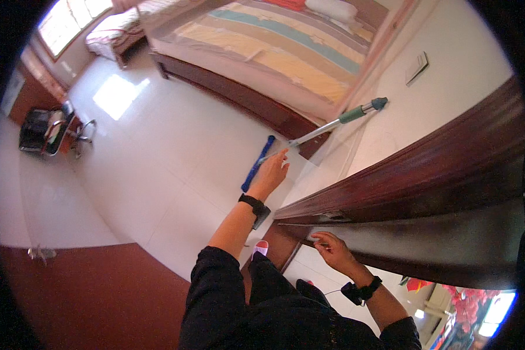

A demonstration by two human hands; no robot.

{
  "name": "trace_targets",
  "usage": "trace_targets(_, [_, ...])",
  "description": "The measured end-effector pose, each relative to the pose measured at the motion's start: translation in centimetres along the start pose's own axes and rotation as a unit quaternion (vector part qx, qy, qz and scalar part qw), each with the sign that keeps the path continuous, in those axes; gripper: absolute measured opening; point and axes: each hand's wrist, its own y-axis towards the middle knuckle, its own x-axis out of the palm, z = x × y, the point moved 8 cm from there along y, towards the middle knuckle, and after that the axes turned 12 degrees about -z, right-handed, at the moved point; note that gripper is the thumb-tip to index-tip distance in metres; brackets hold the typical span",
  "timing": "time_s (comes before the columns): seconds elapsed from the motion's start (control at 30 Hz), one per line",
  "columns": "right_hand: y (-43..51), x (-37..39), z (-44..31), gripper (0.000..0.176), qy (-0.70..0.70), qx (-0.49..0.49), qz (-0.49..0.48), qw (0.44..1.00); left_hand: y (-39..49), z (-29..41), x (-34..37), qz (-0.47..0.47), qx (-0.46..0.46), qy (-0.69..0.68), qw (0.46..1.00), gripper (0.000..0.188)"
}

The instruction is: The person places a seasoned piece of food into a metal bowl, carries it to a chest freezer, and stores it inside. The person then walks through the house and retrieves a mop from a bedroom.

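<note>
My left hand [271,172] reaches forward over the tiled floor with its fingers apart, and I see nothing in it. Beyond it, a floor mop leans on the white wall: a blue mop head [250,177] rests on the floor, and a metal pole [317,132] with a green grip [351,114] slants up to a dark end cap. My left hand overlaps part of the mop head in view; whether they touch is unclear. Beside the dark wooden door frame [376,192], my right hand [334,252] is loosely curled, with no object visible in it. Each wrist wears a black strapped device.
A bed [267,48] with a striped sheet stands ahead, its dark wooden frame [232,94] near the mop. A wheeled office chair [48,131] is at far left. A reddish-brown door [100,297] fills the lower left. A wall switch [417,68] and pink flowers [468,306] are on the right.
</note>
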Motion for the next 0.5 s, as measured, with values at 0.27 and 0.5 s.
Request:
trace_targets(0.27, [-1.7, 0.8, -1.1, 0.03, 0.037, 0.021, 0.031, 0.999, 7.5, 2.4, 4.9, -0.056, 0.061, -0.018, 0.996, 0.077])
trace_targets(0.5, [-2.7, 4.8, 0.5, 0.03, 0.06, 0.098, -0.066, 0.991, 12.2, 3.8, 5.1, -0.06, 0.128, -0.011, 0.99, 0.067])
